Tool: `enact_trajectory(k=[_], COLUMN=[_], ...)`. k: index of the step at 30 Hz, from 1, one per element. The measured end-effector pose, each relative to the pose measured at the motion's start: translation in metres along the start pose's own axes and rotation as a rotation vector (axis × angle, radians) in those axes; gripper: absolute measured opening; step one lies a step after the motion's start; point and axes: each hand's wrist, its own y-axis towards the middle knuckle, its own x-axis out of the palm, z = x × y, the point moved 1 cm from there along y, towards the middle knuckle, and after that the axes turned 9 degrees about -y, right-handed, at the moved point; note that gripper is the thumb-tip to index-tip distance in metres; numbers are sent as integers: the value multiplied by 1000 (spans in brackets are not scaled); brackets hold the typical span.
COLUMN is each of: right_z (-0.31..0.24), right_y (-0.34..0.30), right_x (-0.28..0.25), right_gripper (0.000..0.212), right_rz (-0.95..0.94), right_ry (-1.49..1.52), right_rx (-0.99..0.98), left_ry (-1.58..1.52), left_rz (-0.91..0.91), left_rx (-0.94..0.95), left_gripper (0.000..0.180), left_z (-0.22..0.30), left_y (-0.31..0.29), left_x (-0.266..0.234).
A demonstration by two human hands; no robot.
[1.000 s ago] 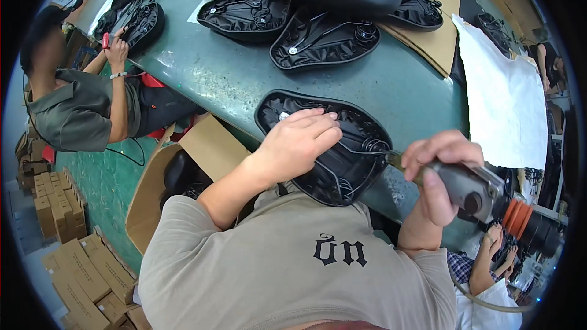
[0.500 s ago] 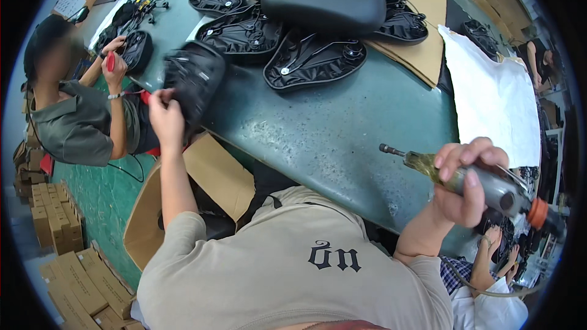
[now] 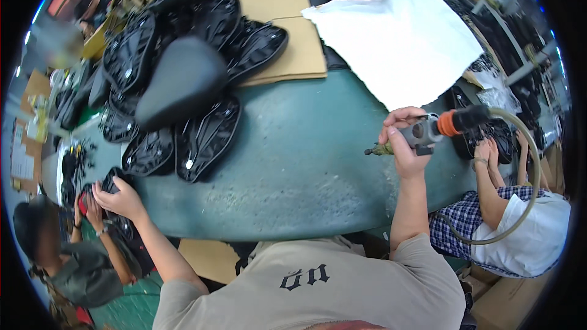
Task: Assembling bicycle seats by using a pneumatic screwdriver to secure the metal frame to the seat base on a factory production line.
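Note:
My right hand (image 3: 406, 140) is wrapped round a grey air screwdriver (image 3: 420, 132) over the right side of the table. An orange ring marks its rear, and its bit points left. On the far left my left hand (image 3: 124, 199) has its fingers apart, close to a co-worker's hands (image 3: 90, 211). Black saddle parts show around it, partly covered, and I see none gripped in it. Several bicycle saddles lie underside up in a pile, such as the nearest saddle (image 3: 208, 140). A smooth black saddle (image 3: 182, 82) rests top side up over them.
The green table (image 3: 293, 189) spans the middle. Cardboard sheets (image 3: 293, 46) and a white sheet (image 3: 403, 43) lie at its far side. From the screwdriver a hose (image 3: 531, 195) loops down the right, by a person in a white shirt (image 3: 538, 226). A cardboard box (image 3: 208, 260) stands below the table's front edge.
The view has swung to the right. My left hand no longer holds the saddle that it gripped, and its fingers have opened. My right hand keeps its hold on the screwdriver.

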Motion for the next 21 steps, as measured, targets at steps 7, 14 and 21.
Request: enact_trajectory(k=[7,14,21], right_z=[61,72,80], right_y=[31,23,28], right_x=[8,0,-18], right_gripper=[24,34,40], right_rz=[-21,-12,-26], right_ry=[80,84,113], right_rx=[177,116,86], left_ry=[-1077,-1048,-650], left_rz=[-247,-513,-869], left_rx=[767,758,969], left_gripper=[28,21,29], left_z=[403,639,742], left_y=[14,-19,-44], left_x=[33,268,462])
